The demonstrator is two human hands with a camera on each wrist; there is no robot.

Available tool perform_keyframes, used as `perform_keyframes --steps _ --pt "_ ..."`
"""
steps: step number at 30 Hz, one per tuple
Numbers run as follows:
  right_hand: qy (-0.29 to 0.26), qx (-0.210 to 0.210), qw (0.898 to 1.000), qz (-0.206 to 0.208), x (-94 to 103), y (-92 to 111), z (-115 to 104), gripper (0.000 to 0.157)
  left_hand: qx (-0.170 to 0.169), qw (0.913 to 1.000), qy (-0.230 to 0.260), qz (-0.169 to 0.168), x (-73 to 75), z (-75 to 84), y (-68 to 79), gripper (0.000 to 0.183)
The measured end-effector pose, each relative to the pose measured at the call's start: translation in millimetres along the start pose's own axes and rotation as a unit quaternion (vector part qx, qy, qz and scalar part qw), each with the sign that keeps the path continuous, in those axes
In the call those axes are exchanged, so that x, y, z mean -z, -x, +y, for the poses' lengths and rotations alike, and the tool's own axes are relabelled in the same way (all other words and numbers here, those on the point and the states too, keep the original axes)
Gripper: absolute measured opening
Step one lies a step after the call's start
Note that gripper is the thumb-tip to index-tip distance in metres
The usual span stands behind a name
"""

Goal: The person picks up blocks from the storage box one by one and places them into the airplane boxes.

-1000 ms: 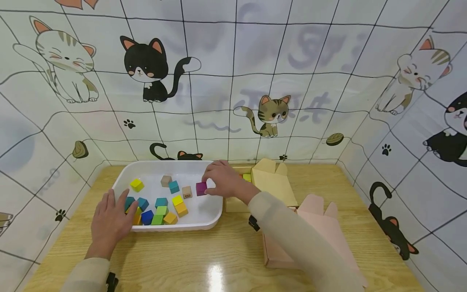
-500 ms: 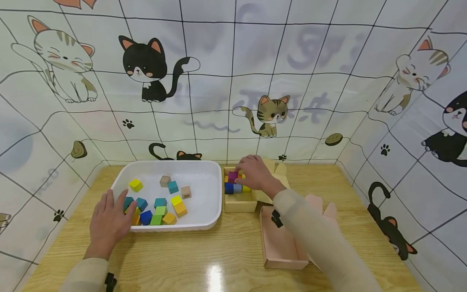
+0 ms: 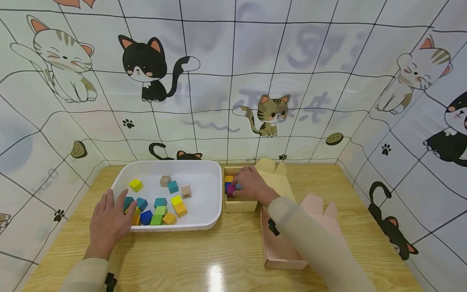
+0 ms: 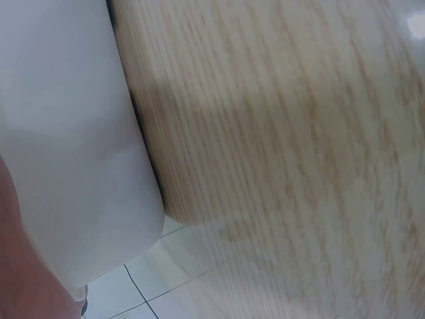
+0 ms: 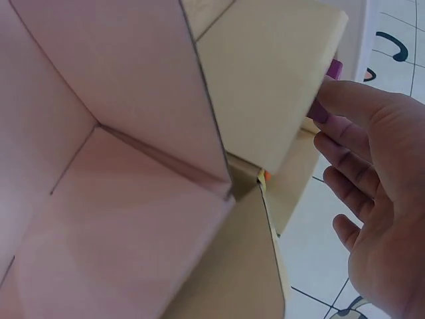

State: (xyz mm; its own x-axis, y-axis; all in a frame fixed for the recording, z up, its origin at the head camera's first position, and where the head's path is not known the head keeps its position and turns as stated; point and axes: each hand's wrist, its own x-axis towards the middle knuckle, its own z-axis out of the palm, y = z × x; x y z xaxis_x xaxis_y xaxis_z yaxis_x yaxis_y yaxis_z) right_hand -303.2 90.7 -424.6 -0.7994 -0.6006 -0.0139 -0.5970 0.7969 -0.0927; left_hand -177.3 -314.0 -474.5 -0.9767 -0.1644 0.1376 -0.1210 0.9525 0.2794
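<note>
My right hand (image 3: 251, 184) reaches into the small yellow cardboard box (image 3: 240, 207) and pinches a purple cube (image 3: 230, 191) between thumb and fingers. In the right wrist view that purple cube (image 5: 319, 111) shows between the thumb and the fingertips, partly behind the box wall. Orange and blue cubes (image 3: 228, 178) sit in the box beside it, others hidden by the hand. At the left, my left hand (image 3: 111, 221) rests with spread fingers over the near left rim of the white tray (image 3: 204, 221). Several coloured cubes (image 3: 157, 219) lie inside the tray, some right by those fingers.
An open pink cardboard box (image 3: 284, 264) stands in front of the yellow one, under the right forearm. Its lid (image 3: 321, 227) and the yellow lid (image 3: 277, 188) fold out to the right. A cat-print cloth (image 3: 204, 93) lines the back and sides of the wooden table (image 3: 182, 259).
My right hand has carried the purple cube from the tray's right side across into the yellow box and lowered it toward the box's near part. The left hand has stayed in place.
</note>
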Motion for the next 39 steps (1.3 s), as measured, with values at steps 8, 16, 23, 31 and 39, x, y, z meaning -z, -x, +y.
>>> perform_keyframes --steps 8,16,23,31,39 --pt "0.026 -0.015 0.999 -0.010 -15.8 -8 -3 0.022 -0.001 1.0000 0.002 0.004 0.7 0.3 0.5 0.069" --pt "0.059 -0.020 0.998 -0.002 -27.6 -12 -1 0.025 -0.004 1.0000 0.003 0.005 1.0 0.1 0.3 0.069" --pt "0.074 -0.025 0.997 0.005 -28.2 -12 -4 0.026 -0.003 1.0000 0.005 0.002 1.1 -0.1 0.3 0.068" --pt "0.097 -0.028 0.995 0.024 -32.1 -11 -6 0.024 -0.006 1.0000 -0.001 0.002 0.4 -1.3 0.3 0.068" --pt "0.112 -0.023 0.993 0.012 -29.2 -10 -6 0.023 -0.002 1.0000 0.006 0.000 2.3 1.5 1.5 0.069"
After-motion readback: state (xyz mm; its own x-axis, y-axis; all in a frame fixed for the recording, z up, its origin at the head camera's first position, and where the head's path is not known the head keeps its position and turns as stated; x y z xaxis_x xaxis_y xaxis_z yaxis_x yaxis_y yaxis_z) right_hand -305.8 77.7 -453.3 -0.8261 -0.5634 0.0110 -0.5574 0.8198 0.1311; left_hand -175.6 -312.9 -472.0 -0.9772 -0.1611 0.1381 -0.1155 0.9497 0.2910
